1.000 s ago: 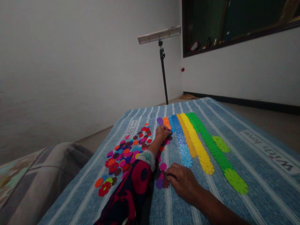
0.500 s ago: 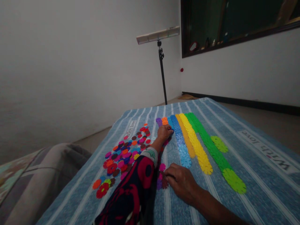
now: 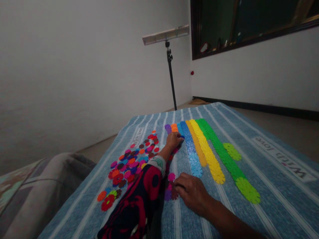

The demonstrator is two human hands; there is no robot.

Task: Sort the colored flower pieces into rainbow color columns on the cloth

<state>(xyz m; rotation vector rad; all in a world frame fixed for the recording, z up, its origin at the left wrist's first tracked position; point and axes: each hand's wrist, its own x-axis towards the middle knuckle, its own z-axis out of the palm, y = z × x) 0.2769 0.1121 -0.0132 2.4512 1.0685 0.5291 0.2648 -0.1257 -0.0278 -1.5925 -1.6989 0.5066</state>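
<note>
A blue striped blanket carries coloured flower-shaped plastic discs. Sorted rows run away from me: purple, orange, blue, amber, yellow and green. My left hand reaches out, fingers curled down on a dark blue disc at the near end of the short rows. My right hand lies closer to me, fingers bent on a small cluster of pink and purple discs. A loose pile of mixed discs lies left of my left arm.
A light bar on a black stand stands by the white wall beyond the blanket. A dark-framed window sits at the upper right. A grey cushion or folded cloth lies at the left. Bare floor runs along the right side.
My left hand has crept slightly farther along the blue row. My right hand has shifted a little to the left on the pink and purple cluster. The view has drifted slightly.
</note>
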